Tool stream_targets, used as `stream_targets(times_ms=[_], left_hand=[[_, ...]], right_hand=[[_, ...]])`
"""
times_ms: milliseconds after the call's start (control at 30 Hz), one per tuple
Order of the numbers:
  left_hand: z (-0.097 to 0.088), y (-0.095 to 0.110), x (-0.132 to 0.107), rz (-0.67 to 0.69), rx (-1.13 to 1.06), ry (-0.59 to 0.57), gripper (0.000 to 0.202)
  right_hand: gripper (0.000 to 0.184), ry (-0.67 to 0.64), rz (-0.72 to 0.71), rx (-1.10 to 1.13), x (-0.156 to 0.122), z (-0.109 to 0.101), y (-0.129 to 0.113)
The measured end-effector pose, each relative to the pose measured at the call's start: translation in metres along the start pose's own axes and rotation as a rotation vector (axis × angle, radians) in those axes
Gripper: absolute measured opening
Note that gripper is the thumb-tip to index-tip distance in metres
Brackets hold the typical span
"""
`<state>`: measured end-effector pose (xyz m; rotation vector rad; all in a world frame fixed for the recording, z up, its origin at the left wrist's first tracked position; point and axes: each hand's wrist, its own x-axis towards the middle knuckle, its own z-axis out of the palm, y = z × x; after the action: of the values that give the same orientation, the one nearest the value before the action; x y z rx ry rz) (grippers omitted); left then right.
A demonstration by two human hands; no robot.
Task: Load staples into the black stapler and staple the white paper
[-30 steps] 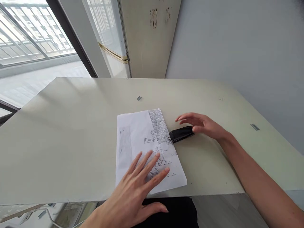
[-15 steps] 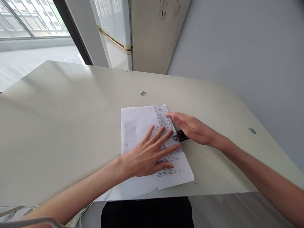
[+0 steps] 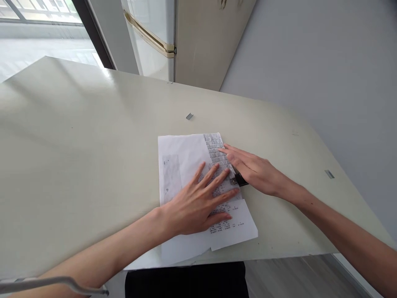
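A stack of printed white paper sheets (image 3: 182, 165) lies near the front edge of a pale table (image 3: 77, 136). My left hand (image 3: 198, 200) rests flat on the sheets with its fingers spread. My right hand (image 3: 251, 169) lies palm down over a black stapler (image 3: 239, 179) at the paper's right edge, fingers stretched out onto the sheet. Only the stapler's front tip shows from under the hand.
A small strip of staples (image 3: 189, 116) lies on the table beyond the paper, and another strip of staples (image 3: 329, 174) lies at the far right. A cream fridge (image 3: 173, 37) stands behind the table beside a grey wall. A window is at upper left.
My left hand slid forward and now lies flat on the sheets. My right hand moved left over the stapler, covering most of it. The view tilted down.
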<state>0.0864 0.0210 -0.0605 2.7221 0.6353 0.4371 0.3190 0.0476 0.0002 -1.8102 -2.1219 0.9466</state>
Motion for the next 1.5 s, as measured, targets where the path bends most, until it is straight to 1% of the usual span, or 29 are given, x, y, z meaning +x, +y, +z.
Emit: stream_targets(times_ms=[233,400,600,1033,1300,1500], left_hand=[[0.001,0.000,0.000,0.002,0.006,-0.004,0.060],[0.001,0.000,0.001,-0.005,0.017,-0.004,0.062],[0.000,0.001,0.001,-0.017,0.066,-0.054,0.062],[0.001,0.002,0.001,-0.032,0.062,-0.022,0.060],[0.002,0.003,0.001,-0.060,0.057,-0.019,0.059],[0.001,0.004,0.002,-0.072,0.065,-0.015,0.058]], right_hand=[[0.055,0.009,0.032,-0.075,0.002,0.003,-0.007],[0.057,-0.002,0.045,-0.195,0.002,0.005,-0.013],[0.057,0.002,0.058,-0.282,0.000,0.005,-0.019],[0.054,0.008,0.106,-0.305,0.004,0.007,-0.020],[0.057,-0.018,0.178,-0.193,0.004,-0.001,-0.014],[0.056,-0.014,0.171,-0.214,0.004,0.000,-0.015]])
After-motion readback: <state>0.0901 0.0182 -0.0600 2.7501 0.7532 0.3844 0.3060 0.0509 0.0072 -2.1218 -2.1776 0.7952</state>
